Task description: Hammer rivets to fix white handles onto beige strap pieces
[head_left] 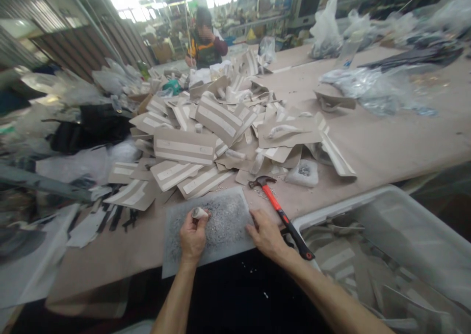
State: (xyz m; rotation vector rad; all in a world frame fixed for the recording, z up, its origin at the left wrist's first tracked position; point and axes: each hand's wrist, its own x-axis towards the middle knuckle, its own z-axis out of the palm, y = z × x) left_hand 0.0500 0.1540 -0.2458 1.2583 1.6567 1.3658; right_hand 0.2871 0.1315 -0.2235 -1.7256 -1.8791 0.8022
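Observation:
My left hand (193, 238) is closed around a short whitish cylinder (199, 213), its round end facing up. It is held over a pale grey board (228, 245) whose surface is worn and pitted with dark specks. My right hand (265, 233) is at the board's right edge, thumb and fingers apart and partly curled; whether it touches the edge is unclear. A claw hammer (271, 196) with a red and black handle lies just beyond my right hand, head pointing away. Small pale bits lie near its head.
Grey-brown panels with white strips (184, 146) are heaped ahead. A clear bag of small parts (303, 173) lies beside them. At right, a white bin (390, 196) holds more panels. A person (206, 44) is across the table; plastic bags (326, 30) stand at the far right.

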